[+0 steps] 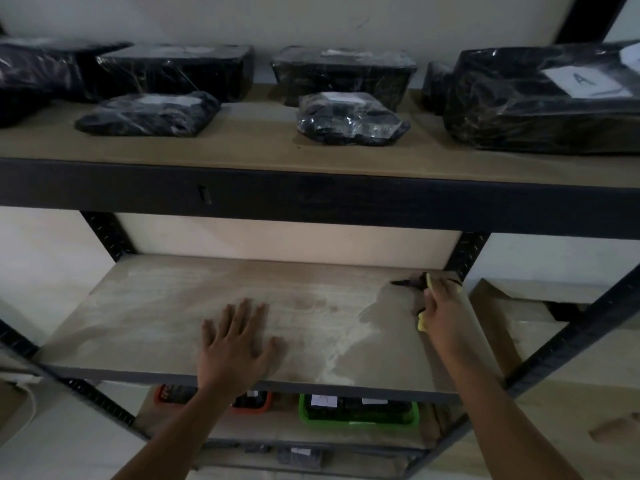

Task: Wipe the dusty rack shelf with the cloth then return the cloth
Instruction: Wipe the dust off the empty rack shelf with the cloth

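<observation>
The right hand [441, 306] is at the far right corner of the shelf [173, 323], with its fingers curled around the cloth [423, 323]. The cloth is yellow and mostly hidden under the palm; one small piece shows below the hand and another thin piece above the fingers, close to the back edge. A dark shape lies on the board just left of the fingers (I cannot tell if it belongs to the cloth or is only a shadow). The left hand [239, 341] lies flat on the middle of the shelf, near the front edge, with fingers straight and spread, holding nothing. The board is light wood with a pale film of dust; a whiter streak of dust [332, 362] runs from near the cloth toward the front edge, and the area beside the right hand looks darker and cleaner. The rack [311, 199] has a black metal frame with punched uprights. On the upper shelf [242, 143] several black packages [349, 119] wrapped in clear plastic lie, some with white labels; a large one [540, 98] at the right carries a label with the letter A. Below the dusty shelf a green tray [358, 419] and an orange tray [252, 405] stand on a lower level. Behind the rack is a pale wall [294, 19], and cardboard boxes [554, 341] stand at the right.
</observation>
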